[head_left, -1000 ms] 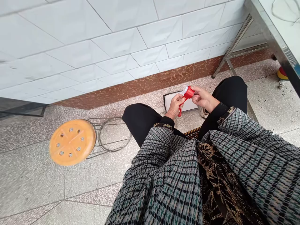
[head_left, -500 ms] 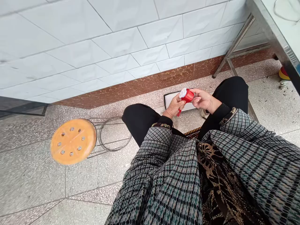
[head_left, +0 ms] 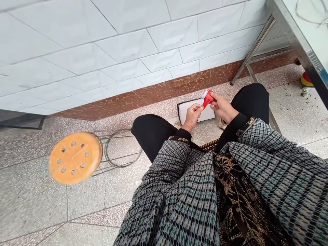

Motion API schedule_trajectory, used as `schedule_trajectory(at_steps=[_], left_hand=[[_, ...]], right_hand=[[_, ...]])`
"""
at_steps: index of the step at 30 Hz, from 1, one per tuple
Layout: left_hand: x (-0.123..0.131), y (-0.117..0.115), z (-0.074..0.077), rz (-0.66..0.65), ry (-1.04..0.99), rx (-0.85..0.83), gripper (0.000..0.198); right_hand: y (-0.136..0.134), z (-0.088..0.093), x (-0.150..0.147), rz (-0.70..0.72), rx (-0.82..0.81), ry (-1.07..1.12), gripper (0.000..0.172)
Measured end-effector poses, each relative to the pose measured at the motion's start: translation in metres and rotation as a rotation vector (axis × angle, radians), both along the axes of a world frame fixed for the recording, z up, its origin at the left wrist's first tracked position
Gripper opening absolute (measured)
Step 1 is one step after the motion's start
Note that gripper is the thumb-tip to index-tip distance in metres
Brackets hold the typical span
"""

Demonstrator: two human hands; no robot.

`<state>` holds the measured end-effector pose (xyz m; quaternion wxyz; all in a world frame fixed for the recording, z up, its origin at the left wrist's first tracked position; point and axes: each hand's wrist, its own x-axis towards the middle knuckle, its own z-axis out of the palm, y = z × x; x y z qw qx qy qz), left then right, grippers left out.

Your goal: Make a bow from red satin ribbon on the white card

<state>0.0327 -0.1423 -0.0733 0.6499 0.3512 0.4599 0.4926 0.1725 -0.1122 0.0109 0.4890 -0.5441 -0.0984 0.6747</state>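
A spool of red ribbon (head_left: 208, 98) with a white end disc is in front of my knees. My right hand (head_left: 223, 106) is closed around the spool's right side. My left hand (head_left: 192, 116) pinches the ribbon just below and left of the spool, with a stretch of red ribbon between the two hands. A bit of red shows under the left hand's fingers. Behind the hands, a white board with a black edge (head_left: 184, 108) lies on the floor.
An orange round stool (head_left: 75, 158) with metal legs is tipped over at the left. A metal-framed table (head_left: 294, 30) stands at the upper right. The tiled wall (head_left: 153, 41) rises ahead. A red and yellow object (head_left: 306, 79) sits on the floor under the table.
The spool has passed from my left hand's grip to my right hand and turned. My left hand has shifted down to the ribbon. The view has moved slightly.
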Motion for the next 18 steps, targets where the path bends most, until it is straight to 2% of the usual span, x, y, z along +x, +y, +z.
schedule_trajectory(at_steps=[6,10,12,15,18], left_hand=[[-0.003,0.003,-0.003,0.009,0.156,0.100,0.038],[-0.004,0.005,-0.009,-0.040,0.058,0.027,0.037],[-0.007,0.007,-0.011,-0.081,0.001,0.013,0.050],[-0.014,0.009,-0.009,-0.175,-0.006,0.086,0.078],[-0.021,0.011,-0.004,-0.270,0.032,0.175,0.082]], right_hand=[[0.005,-0.001,0.004,-0.010,-0.063,0.069,0.025],[0.004,0.004,0.004,0.057,-0.123,0.130,0.024],[0.004,0.007,0.005,0.114,-0.192,0.169,0.024],[0.004,0.010,0.009,0.196,-0.307,0.228,0.021],[0.004,0.012,0.013,0.245,-0.364,0.284,0.017]])
